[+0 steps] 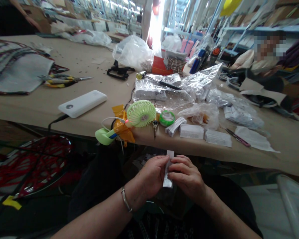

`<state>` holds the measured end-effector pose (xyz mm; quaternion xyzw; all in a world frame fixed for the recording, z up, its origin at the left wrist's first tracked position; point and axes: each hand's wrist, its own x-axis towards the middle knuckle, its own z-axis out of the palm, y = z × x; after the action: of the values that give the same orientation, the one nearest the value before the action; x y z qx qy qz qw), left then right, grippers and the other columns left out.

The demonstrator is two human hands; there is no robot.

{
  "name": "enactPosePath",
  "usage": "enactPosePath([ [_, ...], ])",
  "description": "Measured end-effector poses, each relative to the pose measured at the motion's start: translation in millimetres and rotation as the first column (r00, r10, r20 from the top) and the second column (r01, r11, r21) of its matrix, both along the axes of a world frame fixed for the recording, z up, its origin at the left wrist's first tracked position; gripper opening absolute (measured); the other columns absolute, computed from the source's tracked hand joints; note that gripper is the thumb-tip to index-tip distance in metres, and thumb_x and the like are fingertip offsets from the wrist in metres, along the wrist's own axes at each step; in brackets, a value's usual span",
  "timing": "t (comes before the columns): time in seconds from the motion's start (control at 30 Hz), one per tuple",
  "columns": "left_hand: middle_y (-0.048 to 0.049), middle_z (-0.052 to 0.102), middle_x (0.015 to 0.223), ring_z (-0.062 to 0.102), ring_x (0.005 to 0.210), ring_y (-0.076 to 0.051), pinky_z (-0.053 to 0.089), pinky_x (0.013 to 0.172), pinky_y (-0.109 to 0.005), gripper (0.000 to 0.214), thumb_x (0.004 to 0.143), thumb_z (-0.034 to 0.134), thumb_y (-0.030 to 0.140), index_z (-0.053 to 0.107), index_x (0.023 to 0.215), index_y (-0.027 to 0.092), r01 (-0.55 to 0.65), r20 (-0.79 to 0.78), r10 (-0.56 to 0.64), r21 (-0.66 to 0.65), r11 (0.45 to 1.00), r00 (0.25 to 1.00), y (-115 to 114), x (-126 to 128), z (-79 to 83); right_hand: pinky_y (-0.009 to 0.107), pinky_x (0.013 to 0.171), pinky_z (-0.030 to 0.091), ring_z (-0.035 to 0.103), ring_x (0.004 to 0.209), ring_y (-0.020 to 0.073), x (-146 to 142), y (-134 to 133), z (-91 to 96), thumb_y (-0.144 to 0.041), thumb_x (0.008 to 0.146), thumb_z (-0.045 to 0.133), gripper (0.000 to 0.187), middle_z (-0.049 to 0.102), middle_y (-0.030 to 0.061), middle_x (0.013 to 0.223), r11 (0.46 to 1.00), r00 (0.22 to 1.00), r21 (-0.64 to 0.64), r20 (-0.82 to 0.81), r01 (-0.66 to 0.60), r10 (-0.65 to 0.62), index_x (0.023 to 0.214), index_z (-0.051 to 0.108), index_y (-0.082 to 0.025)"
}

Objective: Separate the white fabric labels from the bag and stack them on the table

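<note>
Between my two hands, just below the table's front edge, is a narrow white printed paper label (167,181). My left hand (151,174) pinches it from the left side, thumb on top. On the right, the fingers of my right hand (187,174) are curled against the label's other edge. Whether it is one label or a thin stack, I cannot tell. Nearest to my hands on the table lie stacks of similar white labels (191,131), one of them fanned and tilted beside a round green tin (167,118).
A green fan (141,114) with orange tape overhangs the table edge near a pointed metal tip (154,127). A white power bank (82,103), pliers (61,80), plastic bags (133,51) and pink-handled tweezers (239,137) lie about. Another person (261,54) sits at the far right.
</note>
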<state>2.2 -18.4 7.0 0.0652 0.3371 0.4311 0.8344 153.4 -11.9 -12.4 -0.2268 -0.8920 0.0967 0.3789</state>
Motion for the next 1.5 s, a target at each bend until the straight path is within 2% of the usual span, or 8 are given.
enactPosePath([
  [0.5, -0.0026, 0.06, 0.06, 0.053, 0.05, -0.008, 0.037, 0.047, -0.018, 0.008, 0.065, 0.068, 0.013, 0.063, 0.069, 0.008, -0.028, -0.054, 0.03, 0.052, 0.998, 0.998, -0.6, 1.0, -5.3, 0.037, 0.09, 0.048, 0.055, 0.103, 0.0185, -4.2, -1.7, -0.5, -0.011, 0.083, 0.053, 0.015, 0.066, 0.0025, 0.089, 0.999, 1.0, -0.054, -0.011, 0.001, -0.002, 0.086, 0.064, -0.021],
  [0.67, -0.0037, 0.063, 0.061, 0.056, 0.048, -0.01, 0.041, 0.046, -0.019, 0.008, 0.071, 0.065, 0.017, 0.062, 0.075, 0.01, -0.011, -0.14, 0.011, 0.0, 1.0, 0.99, 0.0, 1.6, -8.8, 0.039, 0.089, 0.05, 0.055, 0.105, 0.0206, 3.4, -1.1, -0.3, -0.02, 0.082, 0.056, 0.026, 0.066, 0.0057, 0.098, 0.998, 0.999, -0.034, 0.022, 0.045, -0.044, 0.108, 0.056, -0.02],
  [0.73, -0.0059, 0.066, 0.064, 0.06, 0.052, -0.013, 0.047, 0.052, -0.023, 0.012, 0.074, 0.064, 0.02, 0.062, 0.08, 0.01, 0.023, -0.185, -0.024, -0.01, 1.0, 0.982, 1.3, 0.5, -9.9, 0.043, 0.089, 0.049, 0.053, 0.108, 0.0228, 18.8, 5.7, 1.3, -0.023, 0.082, 0.055, 0.033, 0.064, 0.0088, 0.103, 0.987, 0.987, 0.004, 0.005, 0.16, -0.16, 0.115, 0.052, -0.019],
  [0.8, -0.0079, 0.068, 0.067, 0.063, 0.056, -0.016, 0.051, 0.057, -0.028, 0.015, 0.075, 0.063, 0.022, 0.061, 0.084, 0.01, 0.054, -0.251, -0.059, -0.025, 0.998, 0.966, 2.6, -0.6, -11.0, 0.047, 0.09, 0.046, 0.05, 0.112, 0.0249, 41.2, 15.7, 2.3, -0.023, 0.084, 0.053, 0.035, 0.06, 0.0111, 0.109, 0.922, 0.923, 0.048, -0.004, 0.385, -0.386, 0.118, 0.05, -0.019],
  [0.9, -0.0083, 0.068, 0.066, 0.065, 0.058, -0.018, 0.052, 0.059, -0.03, 0.017, 0.074, 0.064, 0.023, 0.06, 0.084, 0.01, 0.074, -0.299, -0.08, -0.033, 0.997, 0.951, 3.3, -0.4, -13.3, 0.052, 0.094, 0.041, 0.045, 0.116, 0.0291, 77.0, 30.4, -1.6, -0.03, 0.084, 0.052, 0.045, 0.053, 0.0158, 0.118, 0.699, 0.699, 0.139, 0.056, 0.702, -0.713, 0.126, 0.044, -0.015],
  [1.0, -0.0084, 0.068, 0.066, 0.065, 0.058, -0.018, 0.053, 0.058, -0.03, 0.017, 0.074, 0.065, 0.024, 0.06, 0.083, 0.01, 0.085, -0.291, -0.091, -0.034, 0.996, 0.952, 2.8, 1.8, -16.2, 0.054, 0.094, 0.039, 0.042, 0.117, 0.0321, 100.1, 37.8, -13.0, -0.035, 0.084, 0.052, 0.05, 0.05, 0.018, 0.123, 0.577, 0.553, 0.251, 0.166, 0.777, -0.817, 0.128, 0.043, -0.012],
  [1.17, -0.0079, 0.068, 0.065, 0.065, 0.057, -0.017, 0.052, 0.057, -0.029, 0.016, 0.074, 0.065, 0.023, 0.059, 0.083, 0.01, 0.085, -0.285, -0.092, -0.035, 0.996, 0.954, 2.6, 3.2, -16.9, 0.048, 0.094, 0.04, 0.046, 0.113, 0.0268, 111.8, 37.4, -24.9, -0.022, 0.087, 0.048, 0.035, 0.057, 0.0129, 0.117, 0.593, 0.564, 0.305, 0.188, 0.745, -0.804, 0.12, 0.053, -0.014],
  [1.5, -0.0066, 0.067, 0.06, 0.063, 0.052, -0.018, 0.048, 0.05, -0.028, 0.027, 0.066, 0.072, 0.03, 0.059, 0.079, 0.011, 0.056, -0.252, -0.064, -0.037, 0.998, 0.966, 2.7, 4.4, -28.6, 0.04, 0.085, 0.045, 0.055, 0.096, 0.0208, 122.3, 42.4, -20.0, -0.013, 0.085, 0.048, 0.02, 0.064, 0.0065, 0.096, 0.678, 0.689, 0.206, 0.025, 0.705, -0.724, 0.097, 0.063, -0.019],
])
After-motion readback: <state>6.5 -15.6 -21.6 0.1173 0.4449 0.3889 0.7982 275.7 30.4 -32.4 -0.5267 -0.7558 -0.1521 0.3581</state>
